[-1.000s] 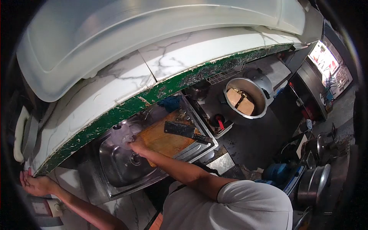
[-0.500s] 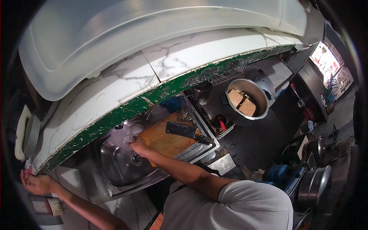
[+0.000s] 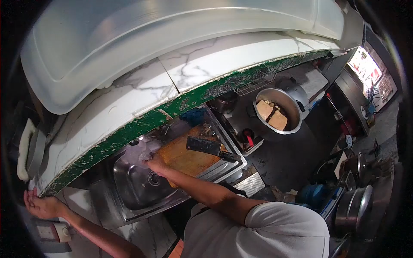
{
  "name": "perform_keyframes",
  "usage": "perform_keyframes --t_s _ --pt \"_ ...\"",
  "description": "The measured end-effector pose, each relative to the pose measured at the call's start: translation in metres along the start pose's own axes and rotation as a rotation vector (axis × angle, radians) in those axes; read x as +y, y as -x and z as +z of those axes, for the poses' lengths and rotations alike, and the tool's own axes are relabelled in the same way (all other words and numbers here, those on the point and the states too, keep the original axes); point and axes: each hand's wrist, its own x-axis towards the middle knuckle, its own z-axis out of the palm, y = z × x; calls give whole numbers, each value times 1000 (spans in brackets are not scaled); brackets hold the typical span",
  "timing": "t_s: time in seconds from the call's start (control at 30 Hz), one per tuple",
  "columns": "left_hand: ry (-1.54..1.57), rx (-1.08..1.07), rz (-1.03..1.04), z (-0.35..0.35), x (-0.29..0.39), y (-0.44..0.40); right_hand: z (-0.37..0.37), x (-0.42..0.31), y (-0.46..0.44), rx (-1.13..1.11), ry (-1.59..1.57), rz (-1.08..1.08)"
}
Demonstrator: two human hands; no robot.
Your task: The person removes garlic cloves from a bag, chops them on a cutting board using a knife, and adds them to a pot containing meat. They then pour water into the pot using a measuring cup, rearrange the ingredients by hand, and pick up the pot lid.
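Plastic [image 3: 136,154], clear and crinkly, is pinched in the right hand [image 3: 155,164]; the left hand's [image 3: 43,207] fingers are apart. A round metal pot [image 3: 293,108] holds tan slabs [image 3: 278,121].

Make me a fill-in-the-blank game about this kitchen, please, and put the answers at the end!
1. The person's ____ hand holds a pale, see-through object above the shiny metal sink.
2. On the brown wooden cutting board lies a dark, broad-bladed cleaver whose handle is ____.
3. The white, grey-veined counter has a chipped edge painted ____.

Missing words: right; black; green.
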Motion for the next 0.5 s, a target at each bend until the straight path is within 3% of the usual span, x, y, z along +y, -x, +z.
perform_keyframes --t_s 0.5 --pt "-44 51 0 1 -7 -1 5 -5 4 13 -35 17"
